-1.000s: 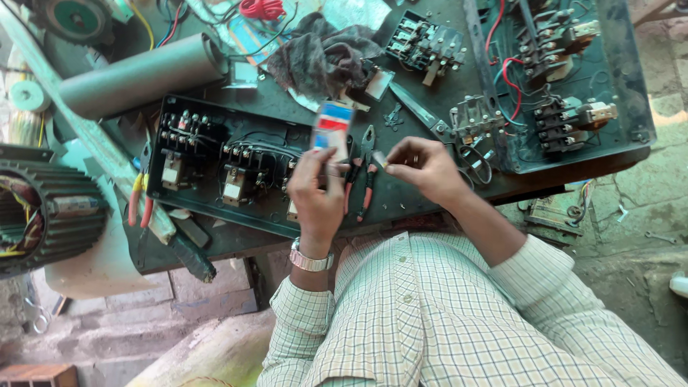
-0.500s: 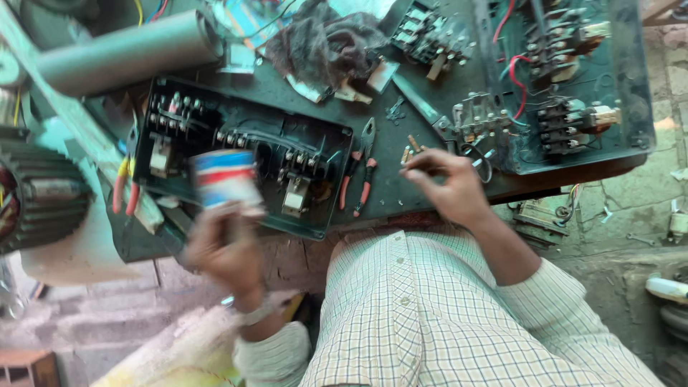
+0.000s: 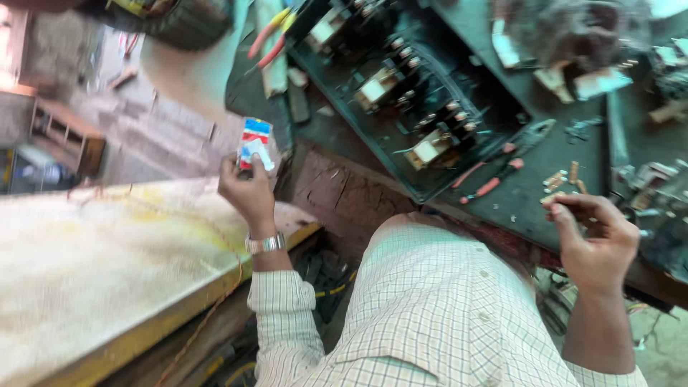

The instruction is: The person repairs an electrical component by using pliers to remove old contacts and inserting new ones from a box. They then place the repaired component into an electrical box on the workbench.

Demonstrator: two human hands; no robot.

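My left hand [image 3: 247,190] is raised out to the left, off the workbench, and grips a small red, white and blue packet [image 3: 255,143]. My right hand [image 3: 593,236] hovers at the front edge of the dark workbench [image 3: 545,204], fingers curled with the tips pinched together; whether a small part sits between them I cannot tell. Several small brass pieces [image 3: 562,178] lie on the bench just above that hand. Red-handled pliers [image 3: 498,168] rest to its left. An open black box of electrical contactors [image 3: 408,107] stands behind them.
A pale board with a yellow edge [image 3: 107,265] fills the lower left. A dark rag [image 3: 573,29] and more switchgear parts [image 3: 656,175] lie at the bench's far right. Red and yellow wires [image 3: 269,32] hang near the top. A brick and dirt floor shows at far left.
My left hand has swung further left and away from the bench with the packet. The view has turned left. My right hand stays at the bench edge near the brass pieces.
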